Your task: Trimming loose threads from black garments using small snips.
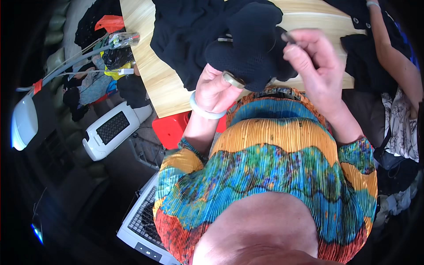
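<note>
My left hand [214,90], with a pale bangle [206,114] at its wrist, grips the near edge of a black knit garment [247,57]. Beside its thumb sits a round, shiny button [233,80], apparently on the garment's edge. Light metallic bits also show higher up on the cloth. My right hand [316,59] is raised just right of the fabric. Its thumb and forefinger pinch a small dark piece [289,38] whose kind I cannot make out. The rest of the black cloth lies bunched on the wooden table [165,88].
At the right, another person's arm [388,48] reaches over black cloth [366,62] on the table. A red stool [170,130] stands under the near edge. Left are a white appliance [112,128], a white lamp head [24,121] and piled clothes and bags [97,81].
</note>
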The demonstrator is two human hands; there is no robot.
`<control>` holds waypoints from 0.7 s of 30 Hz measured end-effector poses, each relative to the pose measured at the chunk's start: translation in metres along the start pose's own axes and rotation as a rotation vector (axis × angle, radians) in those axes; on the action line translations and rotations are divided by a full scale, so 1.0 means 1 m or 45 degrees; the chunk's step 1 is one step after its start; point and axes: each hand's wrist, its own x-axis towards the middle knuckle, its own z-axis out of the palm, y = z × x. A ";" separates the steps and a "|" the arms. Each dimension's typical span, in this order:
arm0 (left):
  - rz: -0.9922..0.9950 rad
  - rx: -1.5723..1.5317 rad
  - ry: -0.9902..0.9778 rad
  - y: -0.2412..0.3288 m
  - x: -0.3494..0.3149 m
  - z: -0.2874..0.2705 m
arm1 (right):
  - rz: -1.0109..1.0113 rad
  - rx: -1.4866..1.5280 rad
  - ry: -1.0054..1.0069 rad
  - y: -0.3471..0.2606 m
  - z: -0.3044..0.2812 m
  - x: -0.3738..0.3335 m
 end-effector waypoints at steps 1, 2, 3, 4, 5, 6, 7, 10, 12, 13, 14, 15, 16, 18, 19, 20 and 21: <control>0.001 0.000 0.001 -0.001 -0.001 -0.004 | -0.003 0.019 0.042 0.001 -0.002 0.003; -0.011 -0.074 -0.041 -0.001 -0.001 -0.009 | -0.009 0.064 0.036 -0.001 -0.003 0.006; -0.022 -0.148 -0.084 -0.002 -0.001 -0.011 | -0.009 0.067 0.033 -0.003 -0.002 0.006; -0.021 -0.148 -0.084 -0.002 0.001 -0.008 | -0.029 0.087 -0.004 -0.007 -0.001 0.005; -0.030 -0.268 -0.024 -0.002 0.003 -0.002 | -0.049 0.107 -0.041 -0.010 -0.001 0.004; -0.037 -0.387 0.037 -0.001 0.005 0.002 | -0.043 0.128 -0.175 -0.012 -0.003 0.002; -0.068 -0.379 0.049 -0.001 0.006 0.003 | -0.056 0.013 -0.251 -0.015 -0.001 0.002; -0.161 -0.329 0.025 -0.003 0.005 0.000 | -0.349 -0.325 -0.277 -0.006 0.008 0.010; -0.136 -0.384 0.000 -0.002 0.005 0.004 | -0.326 -0.363 -0.214 0.004 0.008 0.018; -0.120 -0.414 0.034 0.002 0.007 0.007 | -0.286 -0.351 -0.091 0.010 0.007 0.024; -0.104 -0.445 0.067 0.006 0.009 0.009 | 0.002 -0.154 -0.068 0.011 0.004 0.025; -0.026 -0.431 0.025 0.007 0.005 0.005 | -0.031 -0.068 -0.147 0.023 -0.003 0.026; -0.020 -0.431 0.025 0.012 0.006 0.004 | 0.023 0.004 -0.225 0.020 -0.004 0.022; -0.120 -0.682 -0.027 0.019 0.010 0.006 | 0.189 0.016 -0.491 0.013 -0.009 0.015; -0.135 -0.688 -0.041 0.018 0.015 0.005 | -0.035 0.086 -0.474 0.023 -0.002 0.011; -0.131 -0.808 -0.002 0.019 0.017 0.006 | 0.111 0.186 -0.521 0.020 0.002 0.008; -0.127 -0.928 0.037 0.020 0.019 0.007 | 0.040 0.128 -0.459 0.023 0.009 0.006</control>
